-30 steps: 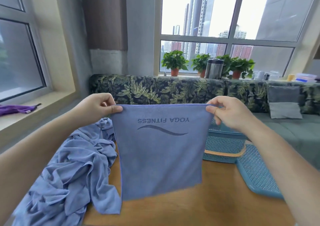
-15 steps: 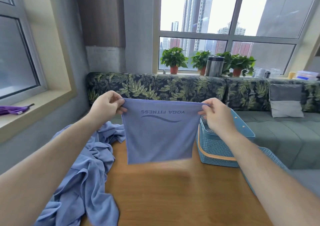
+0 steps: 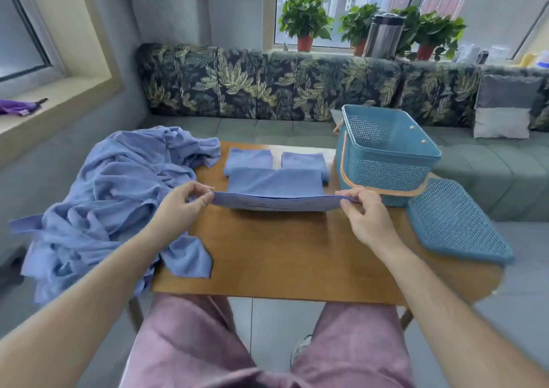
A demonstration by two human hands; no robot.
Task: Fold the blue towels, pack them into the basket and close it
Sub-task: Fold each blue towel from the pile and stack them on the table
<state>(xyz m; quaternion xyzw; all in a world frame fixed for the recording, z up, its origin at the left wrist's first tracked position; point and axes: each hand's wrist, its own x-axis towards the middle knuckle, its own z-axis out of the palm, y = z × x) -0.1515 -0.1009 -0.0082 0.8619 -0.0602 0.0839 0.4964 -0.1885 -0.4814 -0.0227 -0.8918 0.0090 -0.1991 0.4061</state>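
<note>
My left hand (image 3: pixel 181 206) and right hand (image 3: pixel 367 218) are well apart, each pinching a near corner of the blue towel (image 3: pixel 276 187) stretched between them over the table (image 3: pixel 282 254). Two folded towels (image 3: pixel 248 158) lie just beyond it. The open basket (image 3: pixel 386 164) stands beyond my right hand, its lid (image 3: pixel 454 224) to that hand's right, the unfolded pile (image 3: pixel 113 185) left of my left hand

Living room: leaf-print sofa (image 3: pixel 267 84), potted plants (image 3: pixel 306 19)
</note>
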